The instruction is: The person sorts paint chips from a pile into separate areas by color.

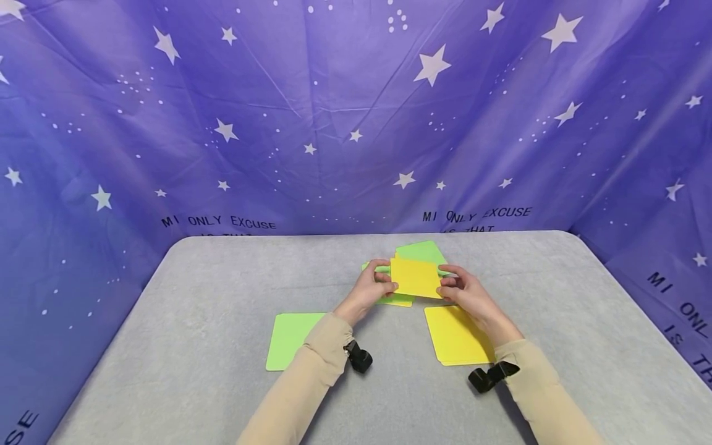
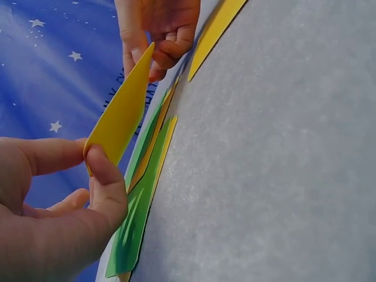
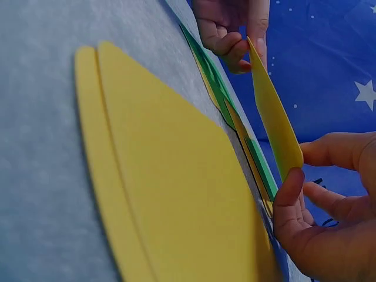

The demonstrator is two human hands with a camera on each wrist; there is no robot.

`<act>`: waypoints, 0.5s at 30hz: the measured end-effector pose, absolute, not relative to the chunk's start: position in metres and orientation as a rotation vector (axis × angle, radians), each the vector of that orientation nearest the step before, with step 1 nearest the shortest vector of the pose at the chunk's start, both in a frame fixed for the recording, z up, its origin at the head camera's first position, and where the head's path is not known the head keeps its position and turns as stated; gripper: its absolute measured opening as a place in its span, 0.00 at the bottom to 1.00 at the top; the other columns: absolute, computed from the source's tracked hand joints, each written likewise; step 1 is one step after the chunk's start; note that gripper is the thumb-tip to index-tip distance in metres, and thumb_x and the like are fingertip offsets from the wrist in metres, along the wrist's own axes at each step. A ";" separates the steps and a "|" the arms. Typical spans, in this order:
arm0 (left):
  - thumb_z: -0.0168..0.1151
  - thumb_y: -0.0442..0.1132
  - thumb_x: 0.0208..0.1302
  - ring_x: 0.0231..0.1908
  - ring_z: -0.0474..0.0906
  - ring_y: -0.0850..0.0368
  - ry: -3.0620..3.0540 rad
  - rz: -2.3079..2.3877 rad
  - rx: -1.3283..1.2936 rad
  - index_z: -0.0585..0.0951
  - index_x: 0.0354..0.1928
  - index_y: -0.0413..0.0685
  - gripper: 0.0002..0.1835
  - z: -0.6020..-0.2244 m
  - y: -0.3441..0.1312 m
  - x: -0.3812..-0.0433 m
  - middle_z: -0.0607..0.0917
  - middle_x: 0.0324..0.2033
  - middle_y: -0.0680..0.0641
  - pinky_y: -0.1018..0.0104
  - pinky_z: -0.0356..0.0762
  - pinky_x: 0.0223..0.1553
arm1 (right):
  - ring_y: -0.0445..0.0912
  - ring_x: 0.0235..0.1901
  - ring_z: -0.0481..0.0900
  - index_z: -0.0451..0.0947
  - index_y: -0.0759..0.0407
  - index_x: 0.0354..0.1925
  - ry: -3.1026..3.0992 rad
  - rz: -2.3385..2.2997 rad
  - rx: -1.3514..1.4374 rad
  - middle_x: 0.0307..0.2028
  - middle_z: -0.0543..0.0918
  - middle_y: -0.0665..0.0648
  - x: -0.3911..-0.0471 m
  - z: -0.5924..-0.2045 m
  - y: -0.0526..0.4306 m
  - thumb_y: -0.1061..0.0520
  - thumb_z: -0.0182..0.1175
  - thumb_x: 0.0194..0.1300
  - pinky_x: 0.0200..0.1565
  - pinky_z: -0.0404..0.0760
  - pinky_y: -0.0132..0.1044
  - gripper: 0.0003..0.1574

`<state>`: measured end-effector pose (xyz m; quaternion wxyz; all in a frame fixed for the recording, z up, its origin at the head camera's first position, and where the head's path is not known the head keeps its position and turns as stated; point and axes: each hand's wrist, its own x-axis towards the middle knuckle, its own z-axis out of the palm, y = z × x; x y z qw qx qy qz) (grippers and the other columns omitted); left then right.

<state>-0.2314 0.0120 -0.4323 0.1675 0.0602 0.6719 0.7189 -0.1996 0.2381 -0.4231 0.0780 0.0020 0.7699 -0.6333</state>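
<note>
A yellow card [image 1: 415, 277] is held tilted above the table between both hands. My left hand [image 1: 369, 288] pinches its left edge between thumb and fingers, and my right hand [image 1: 468, 296] pinches the right edge the same way. Under and behind it lies a loose, overlapping pile of green cards [image 1: 423, 250] and yellow ones, partly hidden by the held card. In the left wrist view the held card [image 2: 123, 111] stands clear over the pile. Close below my right forearm sits a stack of yellow cards [image 3: 164, 170], its edges slightly offset.
A green card stack [image 1: 292, 337] lies at the left, partly covered by my left sleeve. The grey table [image 1: 211, 296] reaches back to a purple star-printed cloth [image 1: 334, 123]. Each wrist wears a black camera on a strap [image 1: 360, 358].
</note>
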 end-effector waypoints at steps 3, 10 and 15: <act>0.58 0.20 0.59 0.29 0.74 0.56 1.909 2.027 0.194 0.66 0.64 0.37 0.30 -0.431 0.011 -0.229 0.72 0.34 0.44 0.64 0.80 0.37 | 0.39 0.35 0.74 0.55 0.72 0.68 2.300 -1.901 -0.006 0.41 0.70 0.59 -0.196 -0.422 0.238 0.70 0.57 0.64 0.37 0.78 0.30 0.37; 0.58 0.21 0.57 0.30 0.75 0.56 1.918 1.965 0.247 0.66 0.65 0.38 0.32 -0.432 0.009 -0.224 0.73 0.40 0.41 0.64 0.80 0.38 | 0.42 0.38 0.72 0.58 0.72 0.67 2.327 -1.869 -0.023 0.44 0.70 0.62 -0.188 -0.422 0.240 0.69 0.58 0.62 0.38 0.78 0.30 0.37; 0.59 0.22 0.58 0.29 0.75 0.57 1.885 1.952 0.270 0.66 0.65 0.38 0.31 -0.431 0.009 -0.219 0.73 0.41 0.42 0.63 0.80 0.38 | 0.45 0.41 0.71 0.61 0.71 0.67 2.355 -1.826 -0.024 0.48 0.70 0.65 -0.180 -0.422 0.244 0.67 0.59 0.62 0.40 0.78 0.32 0.36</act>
